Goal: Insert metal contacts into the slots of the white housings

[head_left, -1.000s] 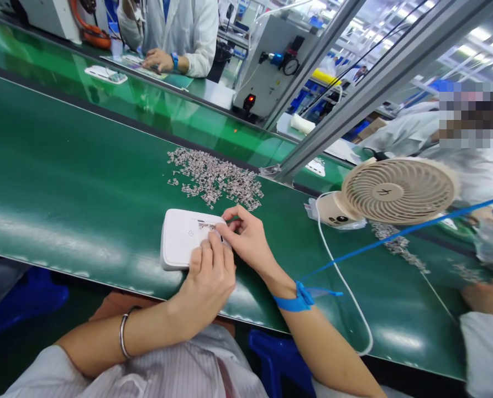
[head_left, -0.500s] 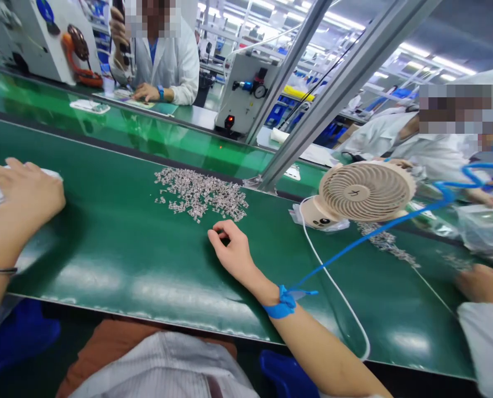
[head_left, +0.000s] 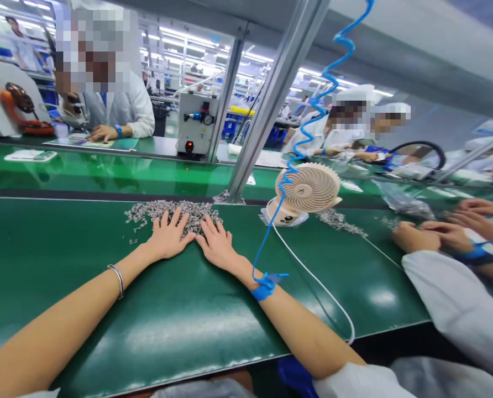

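Both forearms now stretched out across the green belt (head_left: 64, 260), bracelet (head_left: 117, 279) on the left wrist, blue wrist strap (head_left: 265, 286) on the right with its coiled cord (head_left: 308, 127) running up. Left hand (head_left: 167, 236) and right hand (head_left: 218, 246) lie flat, palms down, fingers spread, side by side at the near edge of the pile of small metal parts (head_left: 167, 211); fingertips rest on the pile, nothing gripped by either. Half a second ago the left hand was off at the far left on a white casing and the right was curled alone short of the pile; that casing is out of view now. Judged: both hands have turned to the loose parts. Beyond, a small fan (head_left: 308, 189) just right of the pile; a co-worker's hands (head_left: 429, 235) at far right.
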